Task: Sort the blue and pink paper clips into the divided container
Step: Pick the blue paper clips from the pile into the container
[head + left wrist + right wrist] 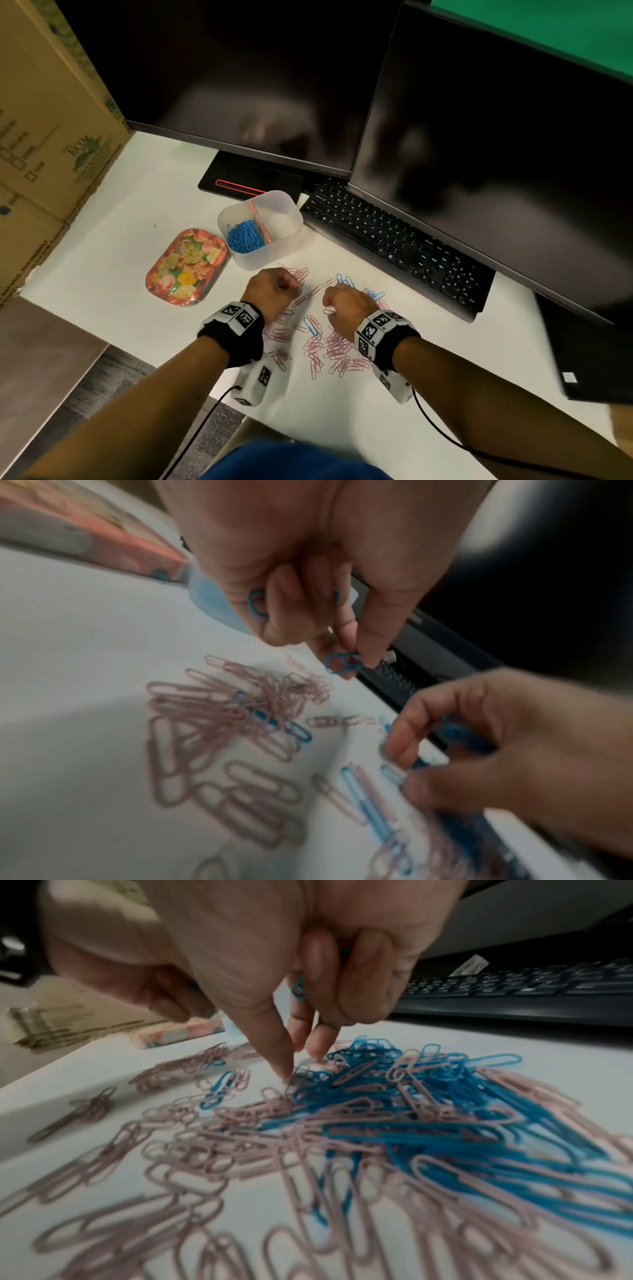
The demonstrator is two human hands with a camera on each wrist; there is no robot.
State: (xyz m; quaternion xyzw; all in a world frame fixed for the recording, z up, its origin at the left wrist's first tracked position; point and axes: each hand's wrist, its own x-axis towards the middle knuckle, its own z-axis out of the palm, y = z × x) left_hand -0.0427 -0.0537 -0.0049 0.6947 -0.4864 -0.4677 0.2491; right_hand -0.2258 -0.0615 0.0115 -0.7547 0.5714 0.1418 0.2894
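Both hands over mixed clips on desk (342, 421).
Left hand (308, 588) pinches blue clips (341, 663); right hand (291, 969) grips blue clips too, fingertips in the pile (342, 1123).

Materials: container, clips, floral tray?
Container: frosted translucent plastic, probably; contents show dimly through its wall.
Clips: likely wire with a matte blue or pink coating; thin bent loops, no bare metal showing.
Floral tray: glossy printed surface; material unclear.
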